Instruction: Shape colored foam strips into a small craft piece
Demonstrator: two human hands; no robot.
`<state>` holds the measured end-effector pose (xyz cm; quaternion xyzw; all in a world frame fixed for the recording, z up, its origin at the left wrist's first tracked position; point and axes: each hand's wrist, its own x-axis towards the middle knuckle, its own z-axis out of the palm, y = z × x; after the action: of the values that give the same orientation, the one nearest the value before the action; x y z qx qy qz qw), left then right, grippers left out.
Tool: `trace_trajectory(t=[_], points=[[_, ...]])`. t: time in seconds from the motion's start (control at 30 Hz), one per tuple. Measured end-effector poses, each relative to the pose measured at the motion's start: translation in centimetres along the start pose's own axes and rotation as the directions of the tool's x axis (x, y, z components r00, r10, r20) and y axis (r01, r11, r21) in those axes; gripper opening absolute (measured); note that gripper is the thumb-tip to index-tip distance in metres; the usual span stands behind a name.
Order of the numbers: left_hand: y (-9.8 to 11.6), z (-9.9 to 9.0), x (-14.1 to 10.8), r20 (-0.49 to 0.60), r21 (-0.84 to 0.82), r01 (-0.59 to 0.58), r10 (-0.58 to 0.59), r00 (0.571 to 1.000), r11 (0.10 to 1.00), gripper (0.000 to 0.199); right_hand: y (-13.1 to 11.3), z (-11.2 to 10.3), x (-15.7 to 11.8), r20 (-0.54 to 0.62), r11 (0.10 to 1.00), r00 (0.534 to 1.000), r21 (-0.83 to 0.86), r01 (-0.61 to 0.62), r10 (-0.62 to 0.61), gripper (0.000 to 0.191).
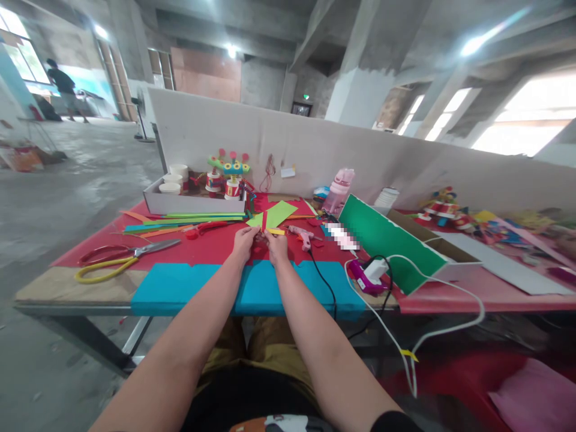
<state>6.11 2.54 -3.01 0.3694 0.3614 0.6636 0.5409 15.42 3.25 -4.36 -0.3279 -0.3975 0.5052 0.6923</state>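
My left hand point(246, 241) and my right hand point(276, 245) are close together over the red table covering, fingers closed. Between them a narrow red strip point(264, 219) stands up, pinched at its lower end. A short yellow strip point(275, 231) lies at my right fingertips. Behind the hands is light green paper point(279, 214). Just right of my right hand rests a pink glue gun point(305, 237) with a black cord. Blue paper point(261, 288) covers the table's front edge under my forearms.
Large scissors point(130, 257) and red-handled pliers point(204, 228) lie left, near green strips point(202, 216). A tray point(195, 204) holds cups and paper figures. Rightward are a pink bottle point(341, 189), a green box point(391, 243), and a purple power strip point(366, 278) with cables.
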Motion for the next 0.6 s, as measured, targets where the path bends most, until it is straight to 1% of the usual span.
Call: trace_trajectory(t=[0.13, 0.3, 0.47, 0.6], points=[[0.1, 0.0, -0.3, 0.033, 0.042, -0.010, 0.009, 0.999, 0.999, 0.033, 0.3, -0.1, 0.2, -0.011, 0.999, 0.999, -0.013, 0.036, -0.036, 0.023], [0.2, 0.0, -0.4, 0.024, 0.084, -0.026, 0.024, 0.999, 0.996, 0.031, 0.1, 0.1, 0.0, -0.001, 1.000, 1.000, -0.018, 0.007, -0.007, 0.024], [0.3, -0.1, -0.5, 0.007, 0.105, -0.031, 0.031, 1.000, 0.994, 0.028, -0.5, 0.2, -0.5, 0.028, 1.000, 1.000, 0.017, -0.011, 0.010, 0.029], [0.4, 0.0, -0.6, 0.027, 0.105, -0.024, 0.021, 0.999, 0.994, 0.029, -0.8, 0.1, -0.6, 0.018, 1.000, 1.000, 0.001, -0.016, 0.016, 0.029]])
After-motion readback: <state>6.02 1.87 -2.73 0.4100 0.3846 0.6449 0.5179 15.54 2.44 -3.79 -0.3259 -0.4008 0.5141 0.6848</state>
